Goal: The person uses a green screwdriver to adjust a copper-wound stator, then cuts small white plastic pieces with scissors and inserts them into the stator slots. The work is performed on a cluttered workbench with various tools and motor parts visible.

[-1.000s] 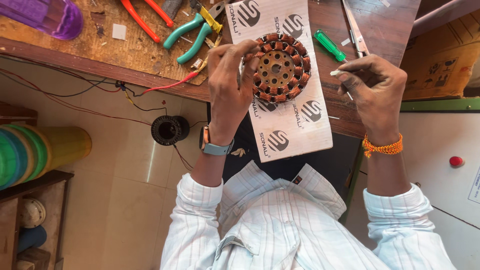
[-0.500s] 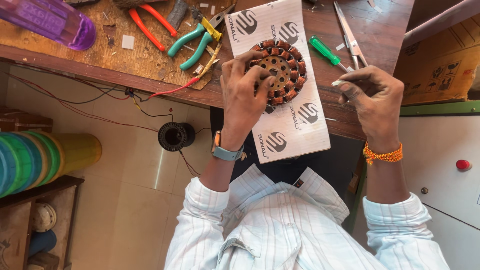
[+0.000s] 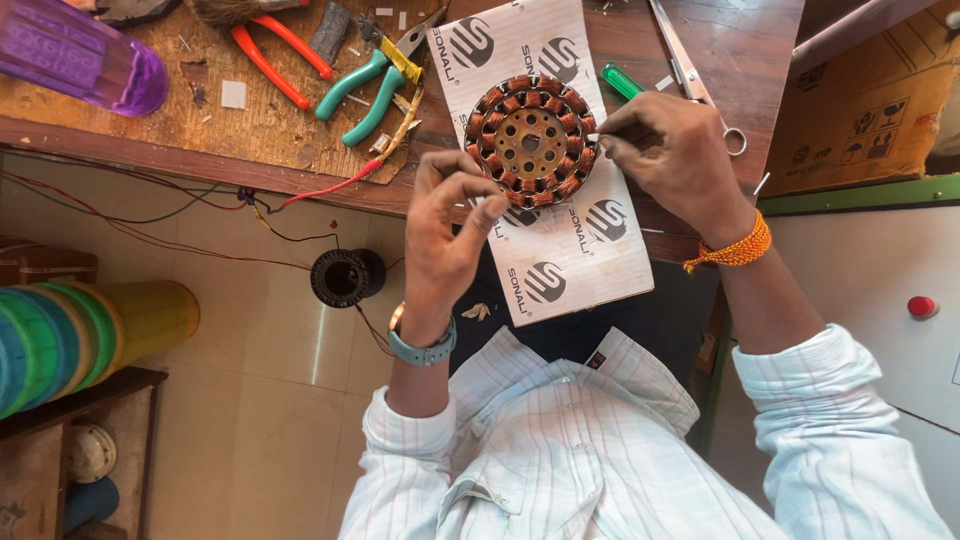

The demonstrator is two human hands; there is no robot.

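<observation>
Two hands meet at the copper-wound stator (image 3: 530,141), which lies on a white printed board (image 3: 560,240) overhanging the bench edge. Right hand (image 3: 680,165) pinches something thin, too small to make out, against the stator's right rim; left hand (image 3: 448,235) hovers curled, fingertips nearly pinched, just below it. Scissors (image 3: 690,70) and green pliers (image 3: 375,85) crowd nearby.

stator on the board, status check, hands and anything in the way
Left hand off the stator, fingers curled by its near rim. Right hand pinching something thin against its right edge. Green screwdriver and scissors lie just beyond.
</observation>
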